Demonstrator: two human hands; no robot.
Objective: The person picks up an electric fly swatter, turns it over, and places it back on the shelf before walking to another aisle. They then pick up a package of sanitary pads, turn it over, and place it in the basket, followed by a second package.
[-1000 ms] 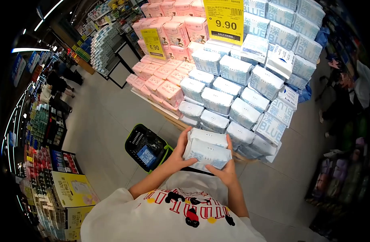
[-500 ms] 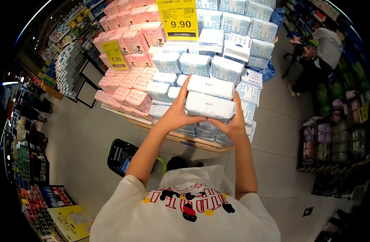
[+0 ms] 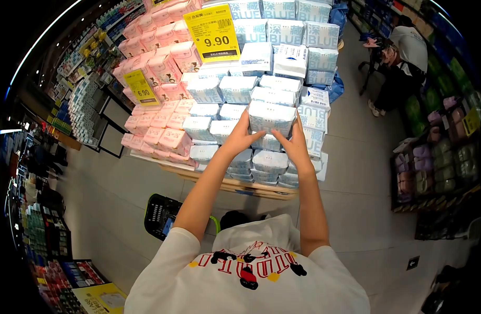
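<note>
A blue-and-white package sits at the front of the stacked blue packages, between my two hands. My left hand is at its left side, fingers curved along the edge and thumb across the front. On the opposite side, my right hand presses against the package, its thumb near the lower front. Behind it, more white-blue packages lie in the pile. Lower blue packages show beneath my hands. My hands hide parts of the package's sides.
Pink packages fill the display's left side, with yellow price signs above. A black basket stands on the floor. A person crouches by a cart at the upper right, near shelves.
The two packages held side by side, ends up, are now down in the pile. My hands have lowered onto the front package, and the view has shifted slightly.
</note>
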